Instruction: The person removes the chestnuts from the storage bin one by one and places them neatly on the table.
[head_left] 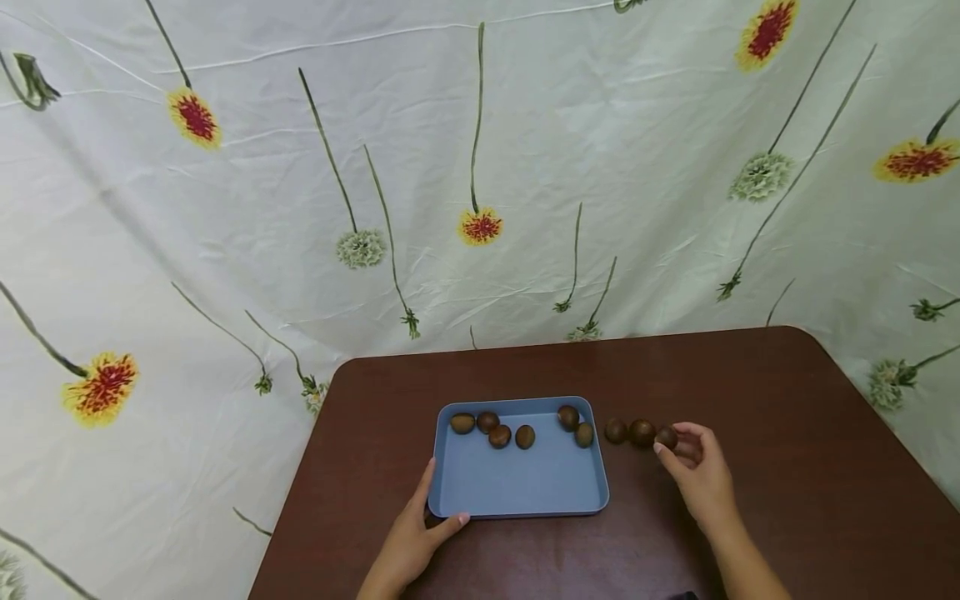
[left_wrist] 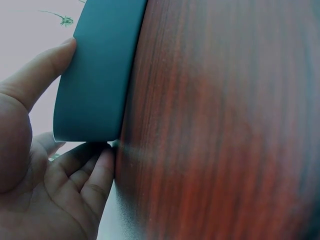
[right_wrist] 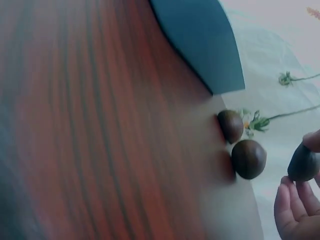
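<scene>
My left hand (head_left: 411, 533) holds the near left corner of a shallow blue tray (head_left: 517, 492), thumb on the front wall and fingers at the left side. The left wrist view shows the tray's wall (left_wrist: 97, 90) close up between thumb and fingers. Several round brown fruits (head_left: 499, 436) lie inside, toward the tray's far side. To the right of the tray, my right hand (head_left: 703, 479) pinches another brown fruit (head_left: 666, 437) between thumb and fingertips. Beside it two more fruits stand on the table, a nearer one (right_wrist: 249, 159) and one closer to the tray (right_wrist: 231, 126).
The dark reddish-brown wooden table (head_left: 795, 483) has rounded far corners. Behind it hangs a pale cloth (head_left: 525, 125) printed with flowers. A small dark object (head_left: 682, 596) shows at the bottom edge of the head view.
</scene>
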